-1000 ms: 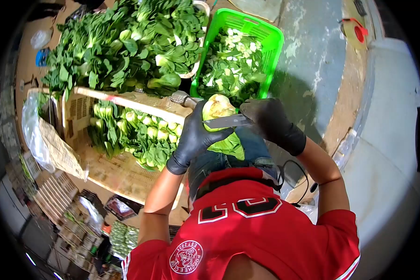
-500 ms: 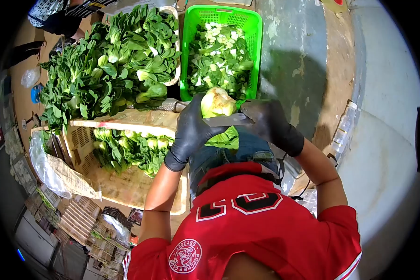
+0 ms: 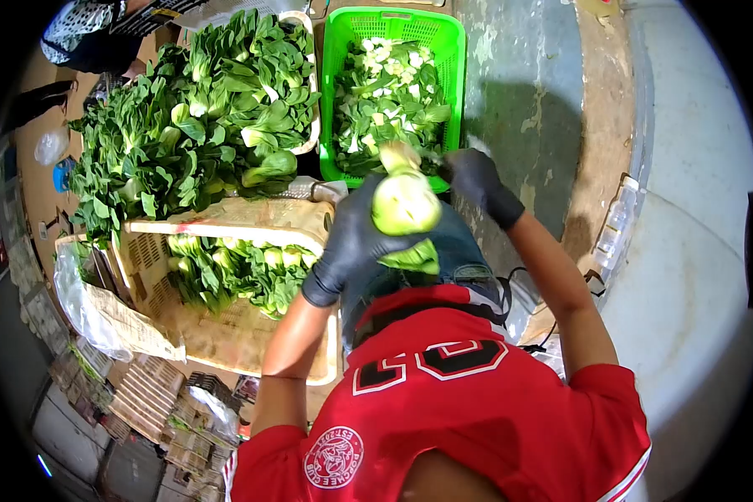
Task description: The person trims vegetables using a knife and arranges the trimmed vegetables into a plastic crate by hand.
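My left hand [image 3: 356, 237], in a black glove, holds a pale green vegetable head [image 3: 405, 204] with its base facing up above my lap. A blurred pale piece [image 3: 399, 156] is at the top of that head, in front of the green basket's near edge. My right hand [image 3: 479, 181], also gloved in black, is closed to the right of the vegetable, apart from it. The knife is mostly blurred near the right fingers. Beyond both hands stands the green basket [image 3: 458, 92], holding cut leaves and pale pieces.
Leafy greens [image 3: 184, 125] are heaped on a crate at the upper left. Below them, a wooden-coloured crate [image 3: 226, 345] holds rows of bok choy [image 3: 255, 268]. Another person [image 3: 92, 42] is partly visible at the upper left. Plastic bottles [image 3: 617, 222] lie at the right.
The knife has left the vegetable's base as my right hand moved away and up. A pale piece now shows above the head, whose base looks freshly cut.
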Demonstrator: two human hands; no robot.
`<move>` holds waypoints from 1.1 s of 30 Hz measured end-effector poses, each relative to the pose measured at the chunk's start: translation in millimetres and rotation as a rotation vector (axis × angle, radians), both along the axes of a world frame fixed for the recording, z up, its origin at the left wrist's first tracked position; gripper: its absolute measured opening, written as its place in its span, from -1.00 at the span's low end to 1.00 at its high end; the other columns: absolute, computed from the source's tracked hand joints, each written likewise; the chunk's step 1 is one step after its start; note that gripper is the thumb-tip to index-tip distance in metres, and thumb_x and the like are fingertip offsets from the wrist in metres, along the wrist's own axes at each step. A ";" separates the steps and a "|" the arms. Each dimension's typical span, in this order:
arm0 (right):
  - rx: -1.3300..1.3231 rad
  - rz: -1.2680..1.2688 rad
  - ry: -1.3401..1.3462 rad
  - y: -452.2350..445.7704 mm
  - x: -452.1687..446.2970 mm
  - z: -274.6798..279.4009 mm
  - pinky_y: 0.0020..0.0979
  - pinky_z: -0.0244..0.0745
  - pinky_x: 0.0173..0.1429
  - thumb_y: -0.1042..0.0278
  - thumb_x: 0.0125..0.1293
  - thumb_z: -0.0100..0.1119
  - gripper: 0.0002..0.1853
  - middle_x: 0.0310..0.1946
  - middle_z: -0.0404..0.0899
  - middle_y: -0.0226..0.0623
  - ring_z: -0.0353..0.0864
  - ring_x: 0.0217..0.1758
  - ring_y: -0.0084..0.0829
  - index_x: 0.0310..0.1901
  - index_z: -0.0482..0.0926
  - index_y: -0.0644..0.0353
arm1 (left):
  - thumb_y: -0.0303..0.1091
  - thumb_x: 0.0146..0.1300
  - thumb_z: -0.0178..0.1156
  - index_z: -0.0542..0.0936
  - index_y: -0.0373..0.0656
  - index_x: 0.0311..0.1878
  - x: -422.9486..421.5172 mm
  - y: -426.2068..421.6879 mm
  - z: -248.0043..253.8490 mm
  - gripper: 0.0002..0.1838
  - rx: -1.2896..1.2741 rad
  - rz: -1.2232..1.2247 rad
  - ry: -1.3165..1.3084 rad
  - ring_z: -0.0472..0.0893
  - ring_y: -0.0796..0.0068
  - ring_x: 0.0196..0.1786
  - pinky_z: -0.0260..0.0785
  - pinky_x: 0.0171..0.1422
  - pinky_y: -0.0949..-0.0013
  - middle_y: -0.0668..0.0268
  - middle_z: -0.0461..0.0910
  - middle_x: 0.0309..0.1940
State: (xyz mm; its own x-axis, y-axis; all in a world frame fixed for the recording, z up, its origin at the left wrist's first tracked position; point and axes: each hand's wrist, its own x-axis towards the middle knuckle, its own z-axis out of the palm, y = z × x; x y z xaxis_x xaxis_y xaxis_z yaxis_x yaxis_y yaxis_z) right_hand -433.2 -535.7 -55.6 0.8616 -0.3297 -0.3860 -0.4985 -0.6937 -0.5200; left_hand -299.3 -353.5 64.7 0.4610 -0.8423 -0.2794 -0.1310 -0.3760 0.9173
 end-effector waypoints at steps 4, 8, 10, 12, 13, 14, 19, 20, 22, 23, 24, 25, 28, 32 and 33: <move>0.243 -0.308 0.248 -23.8 -41.7 -32.3 -0.24 0.46 -0.30 0.08 0.05 0.25 -0.66 -0.50 0.57 -0.07 0.56 -0.47 -0.11 -0.40 0.56 0.25 | -0.09 -0.21 0.47 0.33 -0.29 0.09 3.8 -0.9 -17.2 -0.19 -0.077 0.053 0.057 0.51 0.21 -0.02 0.33 0.10 0.26 0.05 0.49 -0.09; 0.574 -0.320 -0.297 2.0 -10.2 43.9 -0.31 0.44 -0.09 0.26 -0.05 0.41 -0.49 -0.28 0.57 -0.13 0.56 -0.22 -0.33 -0.06 0.47 0.26 | -0.05 -0.08 0.40 0.25 -0.34 0.16 5.4 -1.4 -57.4 -0.17 -0.170 0.152 0.188 0.43 0.22 0.08 0.26 0.17 0.26 0.04 0.41 0.03; 0.541 -0.102 -0.443 17.6 11.2 77.2 -0.35 0.39 0.05 0.31 -0.09 0.45 -0.28 -0.08 0.49 -0.10 0.49 -0.02 -0.34 0.12 0.30 0.28 | -0.12 0.04 0.33 0.29 -0.33 0.14 -0.4 -6.6 -56.3 -0.30 -0.223 0.196 0.173 0.45 0.32 0.05 0.27 0.15 0.30 0.11 0.45 -0.01; 0.525 -0.070 -0.446 13.1 18.2 69.9 -0.37 0.35 0.09 0.29 -0.12 0.47 -0.27 -0.07 0.47 -0.11 0.45 0.01 -0.37 0.09 0.31 0.31 | -0.17 0.06 0.32 0.32 -0.33 0.11 10.6 -11.1 -41.0 -0.37 -0.168 0.172 0.352 0.46 0.38 0.01 0.29 0.12 0.34 0.16 0.47 -0.05; 0.543 -0.065 -0.437 9.0 19.8 66.5 -0.38 0.34 0.10 0.29 -0.11 0.47 -0.28 -0.08 0.48 -0.13 0.44 0.01 -0.40 0.09 0.32 0.31 | -0.19 0.07 0.31 0.34 -0.32 0.09 15.4 -9.2 -37.5 -0.40 -0.138 0.166 0.444 0.47 0.41 -0.02 0.30 0.11 0.35 0.18 0.49 -0.07; 0.664 -0.035 -0.344 0.2 20.8 69.2 -0.39 0.33 0.11 0.30 -0.11 0.46 -0.29 -0.08 0.48 -0.17 0.43 0.01 -0.43 0.09 0.33 0.32 | -0.26 0.08 0.30 0.40 -0.30 0.03 22.1 -7.5 -43.2 -0.50 -0.152 0.094 0.389 0.49 0.48 -0.09 0.33 0.05 0.40 0.25 0.52 -0.15; 1.334 -0.076 -0.146 -24.7 19.3 66.1 -0.38 0.30 0.16 0.07 -0.06 0.38 -0.23 -0.02 0.45 -0.27 0.41 0.04 -0.44 0.15 0.31 0.30 | -0.32 0.07 0.27 0.45 -0.25 -0.01 44.1 -16.5 -60.6 -0.58 -0.142 -0.166 0.690 0.48 0.57 -0.13 0.35 0.01 0.46 0.34 0.51 -0.17; 1.402 -0.097 -0.215 -25.4 19.8 67.8 -0.37 0.29 0.18 -0.02 0.00 0.30 -0.23 0.01 0.44 -0.26 0.41 0.06 -0.43 0.17 0.28 0.30 | -0.33 0.08 0.26 0.46 -0.25 -0.03 47.7 -21.8 -63.0 -0.61 -0.135 -0.107 0.669 0.48 0.57 -0.14 0.35 -0.01 0.46 0.35 0.51 -0.18; 1.632 -0.483 -0.150 -23.3 2.3 68.5 -0.36 0.28 0.23 -0.08 0.21 0.06 -0.30 0.08 0.39 -0.22 0.39 0.12 -0.40 0.22 0.21 0.30 | -0.25 0.05 0.30 0.46 -0.28 -0.02 60.4 -36.9 -82.6 -0.54 -0.051 -0.049 0.485 0.49 0.62 -0.25 0.36 -0.14 0.50 0.32 0.55 -0.24; 1.658 -0.630 -0.304 -14.7 -7.1 65.1 -0.35 0.28 0.24 -0.04 0.29 -0.05 -0.37 0.11 0.36 -0.21 0.38 0.14 -0.36 0.24 0.20 0.25 | -0.12 0.04 0.32 0.40 -0.31 0.07 61.1 -37.4 -97.1 -0.39 -0.046 -0.044 0.433 0.52 0.44 -0.15 0.37 -0.05 0.39 0.16 0.54 -0.15; 1.671 -0.757 -0.471 -6.0 -16.3 62.1 -0.34 0.29 0.25 0.00 0.36 -0.16 -0.44 0.14 0.34 -0.19 0.36 0.16 -0.33 0.26 0.19 0.21 | -0.06 0.03 0.31 0.35 -0.34 0.11 56.9 -34.5 -106.6 -0.31 -0.050 -0.030 0.076 0.51 0.31 -0.08 0.35 0.01 0.32 0.08 0.50 -0.09; 1.902 -0.917 -0.501 -8.3 -8.5 54.5 -0.31 0.27 0.28 0.02 0.39 -0.23 -0.47 0.19 0.30 -0.17 0.34 0.19 -0.27 0.28 0.18 0.15 | 0.00 0.02 0.31 0.31 -0.36 0.15 54.6 -31.5 -107.8 -0.24 -0.047 -0.010 -0.283 0.49 0.19 0.00 0.34 0.07 0.25 0.00 0.47 -0.03; 1.378 -0.637 -0.082 -19.4 34.6 65.3 -0.43 0.39 0.02 0.05 0.31 -0.01 -0.52 -0.17 0.53 -0.29 0.50 -0.13 -0.46 0.07 0.41 0.29 | 0.04 0.13 0.19 0.25 -0.33 0.23 60.3 -15.3 -92.7 -0.25 -0.053 0.191 0.671 0.37 0.20 0.18 0.21 0.25 0.27 0.02 0.33 0.16; 0.728 -0.226 0.005 10.2 76.1 57.6 -0.49 0.33 -0.25 0.05 0.28 0.02 -0.58 -0.34 0.49 -0.38 0.39 -0.35 -0.54 -0.05 0.47 0.26 | -0.20 0.12 0.23 0.24 -0.28 0.25 37.3 33.1 -88.9 -0.33 -0.202 0.245 0.718 0.34 0.41 0.18 0.20 0.26 0.35 0.21 0.33 0.16; 0.666 -0.152 0.013 17.5 86.6 49.3 -0.48 0.31 -0.26 0.06 0.27 0.03 -0.58 -0.35 0.48 -0.37 0.38 -0.35 -0.55 -0.06 0.48 0.28 | -0.25 0.10 0.25 0.22 -0.29 0.26 35.9 46.5 -88.8 -0.31 -0.270 0.358 0.724 0.32 0.41 0.18 0.18 0.28 0.36 0.22 0.33 0.16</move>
State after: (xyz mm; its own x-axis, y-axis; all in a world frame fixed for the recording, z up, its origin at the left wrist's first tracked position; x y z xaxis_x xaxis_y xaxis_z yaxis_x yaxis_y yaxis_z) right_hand -346.6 -518.2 -6.3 0.8183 -0.1357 -0.5585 -0.5742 -0.1496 -0.8049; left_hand -263.4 -307.0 -24.0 0.4975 -0.7598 -0.4186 0.6075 -0.0394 0.7934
